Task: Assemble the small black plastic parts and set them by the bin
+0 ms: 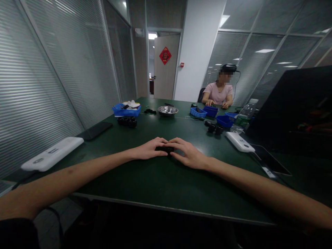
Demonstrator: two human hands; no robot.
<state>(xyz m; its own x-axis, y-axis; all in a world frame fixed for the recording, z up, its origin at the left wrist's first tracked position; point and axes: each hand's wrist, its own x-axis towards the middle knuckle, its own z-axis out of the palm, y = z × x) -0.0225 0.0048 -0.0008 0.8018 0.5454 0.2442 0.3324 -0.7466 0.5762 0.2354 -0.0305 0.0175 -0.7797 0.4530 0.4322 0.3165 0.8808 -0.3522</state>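
Both my hands meet over the middle of the dark green table [145, 180]. Between them is a small black object [168, 149], mostly covered by my fingers, so its kind does not show. My left hand [151, 148] grips it from the left, thumb in front and fingers behind. From the right, my right hand [188, 154] closes on the same black object, its fingertips touching those of the left. The object is on or just above the tabletop; I cannot tell which.
Behind are a metal bowl [172, 111], a filled blue basket [127, 111], black round parts [127, 122] and blue bins [225, 121]. At right stand a water bottle [243, 117], a white power bank [240, 141] and a dark monitor [295, 114]. Another white device [53, 154] lies left. A person [219, 91] sits opposite.
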